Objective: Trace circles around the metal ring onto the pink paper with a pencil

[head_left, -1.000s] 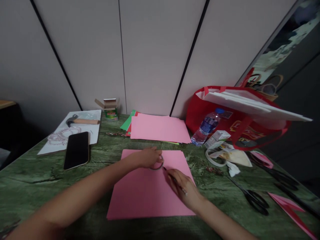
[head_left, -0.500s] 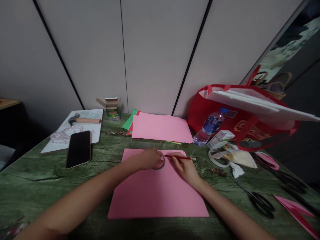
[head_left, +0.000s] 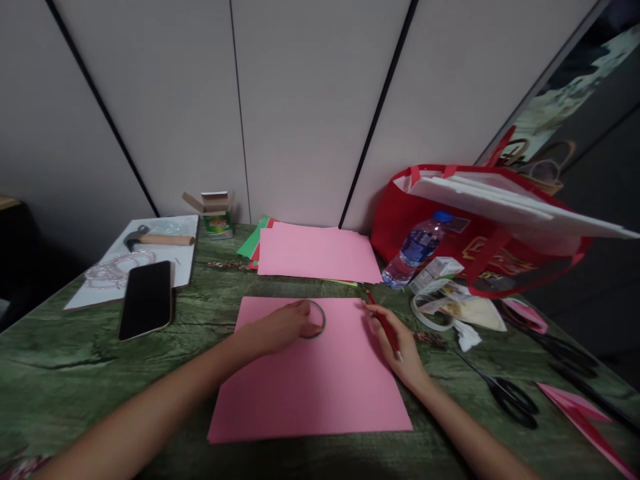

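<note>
A stack of pink paper sheets (head_left: 315, 393) lies flat on the table in front of me. My left hand (head_left: 287, 327) rests over its upper part, fingers closed on the near side of a thin grey ring (head_left: 324, 321) lying on the top sheet. Whether the fingers pinch the rim or only press it is partly hidden. In my right hand (head_left: 400, 350), at the sheet's upper right edge, is a red pencil (head_left: 388, 332); its white end points toward me and its other end away. The ring and the pencil are apart.
Behind are more pink sheets (head_left: 320, 253) and a small green box (head_left: 218, 224). To the left lie a phone (head_left: 147, 300) and a hammer (head_left: 165, 239) on a white board. A water bottle (head_left: 415, 250), red bag (head_left: 390, 213), tape roll (head_left: 425, 320) and scissors (head_left: 513, 400) are right.
My right hand has moved right, away from the ring, and the pencil has turned from lying sideways to pointing away from me. My left hand stays at the ring. The view has shifted slightly.
</note>
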A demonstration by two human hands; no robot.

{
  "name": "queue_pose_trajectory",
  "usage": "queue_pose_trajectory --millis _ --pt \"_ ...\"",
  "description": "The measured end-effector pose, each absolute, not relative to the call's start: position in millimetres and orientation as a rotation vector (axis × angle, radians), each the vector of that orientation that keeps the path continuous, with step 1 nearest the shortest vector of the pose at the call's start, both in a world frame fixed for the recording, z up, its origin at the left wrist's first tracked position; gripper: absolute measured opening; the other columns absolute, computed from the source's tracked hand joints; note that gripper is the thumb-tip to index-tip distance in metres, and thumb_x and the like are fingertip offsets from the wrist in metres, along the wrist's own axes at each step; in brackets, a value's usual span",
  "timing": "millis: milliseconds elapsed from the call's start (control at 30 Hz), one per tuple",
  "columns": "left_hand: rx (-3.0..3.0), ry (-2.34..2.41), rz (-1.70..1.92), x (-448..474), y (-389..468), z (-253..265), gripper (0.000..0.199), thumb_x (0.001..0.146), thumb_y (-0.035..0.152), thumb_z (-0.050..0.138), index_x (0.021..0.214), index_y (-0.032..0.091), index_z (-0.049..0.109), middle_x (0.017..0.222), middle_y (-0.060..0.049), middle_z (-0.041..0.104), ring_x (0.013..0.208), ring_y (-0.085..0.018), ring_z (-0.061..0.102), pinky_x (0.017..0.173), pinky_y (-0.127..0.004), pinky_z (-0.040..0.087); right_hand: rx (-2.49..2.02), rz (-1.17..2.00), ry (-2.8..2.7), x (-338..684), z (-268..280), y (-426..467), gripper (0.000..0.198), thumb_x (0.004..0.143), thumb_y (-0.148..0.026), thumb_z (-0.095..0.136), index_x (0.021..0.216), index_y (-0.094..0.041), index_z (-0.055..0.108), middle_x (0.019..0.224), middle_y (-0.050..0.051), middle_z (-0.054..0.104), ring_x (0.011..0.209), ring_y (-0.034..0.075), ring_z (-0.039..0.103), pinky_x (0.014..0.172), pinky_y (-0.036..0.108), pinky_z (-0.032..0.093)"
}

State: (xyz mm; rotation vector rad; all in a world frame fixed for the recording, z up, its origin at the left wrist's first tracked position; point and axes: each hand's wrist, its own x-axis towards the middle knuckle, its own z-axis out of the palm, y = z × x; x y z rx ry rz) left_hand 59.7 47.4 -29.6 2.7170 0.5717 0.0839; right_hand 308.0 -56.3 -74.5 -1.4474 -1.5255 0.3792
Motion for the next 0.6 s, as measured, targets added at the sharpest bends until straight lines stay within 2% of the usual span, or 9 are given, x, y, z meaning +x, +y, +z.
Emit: queue_pose_trajectory --millis 100,167,267,333,467,600 --pt "2.56 0.546 0.174 53.1 45.4 -31.8 0.017 0.088 0.018 0.041 0.086 0.015 0.058 0.092 -0.006 0.055 0.083 -0.018 0.05 0.077 -0.028 0.038 -1.522 0.36 -1.537 311.2 -81.4 -71.7 0.03 0.091 -0.034 0.045 0.115 -0.019 0.052 0.121 0.012 0.059 0.11 0.022 0.057 0.094 0.038 0.044" --pt "2.507 0.479 0.263 47.6 42.8 -34.7 0.018 0.088 0.018 0.043 0.086 0.015 0.061 0.101 -0.008 0.055 0.097 -0.02 0.05 0.086 -0.031 0.038 -1.539 0.365 -1.556 307.2 -83.9 -75.1 0.03 0.091 -0.033 0.044 0.117 -0.02 0.049 0.122 0.011 0.058 0.11 0.022 0.056 0.093 0.037 0.044" --pt "2.468 0.433 0.384 40.6 38.7 -43.0 0.013 0.086 0.022 0.053 0.088 0.016 0.064 0.121 -0.011 0.049 0.121 -0.025 0.04 0.098 -0.036 0.035 -1.543 0.358 -1.588 298.2 -84.0 -73.2 0.03 0.09 -0.031 0.045 0.118 -0.021 0.048 0.121 0.011 0.059 0.108 0.022 0.057 0.092 0.036 0.045" --pt "2.444 0.473 0.446 38.2 37.2 -50.3 0.011 0.084 0.022 0.055 0.087 0.016 0.065 0.127 -0.011 0.048 0.129 -0.026 0.034 0.101 -0.039 0.034 -1.54 0.353 -1.611 293.2 -83.3 -70.6 0.031 0.089 -0.029 0.045 0.118 -0.02 0.048 0.119 0.011 0.059 0.107 0.023 0.058 0.091 0.036 0.045" --pt "2.346 0.542 0.601 33.8 40.0 -60.0 0.015 0.085 0.017 0.05 0.081 0.017 0.064 0.121 -0.011 0.056 0.127 -0.024 0.04 0.102 -0.041 0.036 -1.53 0.333 -1.644 286.4 -83.3 -67.8 0.033 0.086 -0.026 0.045 0.119 -0.02 0.047 0.12 0.011 0.058 0.107 0.023 0.057 0.092 0.037 0.044" --pt "2.081 0.767 0.883 21.7 47.7 -53.8 0.014 0.087 0.026 0.049 0.088 0.018 0.061 0.113 -0.008 0.063 0.117 -0.022 0.052 0.097 -0.041 0.041 -1.522 0.345 -1.642 277.7 -84.1 -66.3 0.035 0.084 -0.023 0.046 0.119 -0.02 0.048 0.119 0.011 0.058 0.107 0.024 0.057 0.092 0.038 0.043"
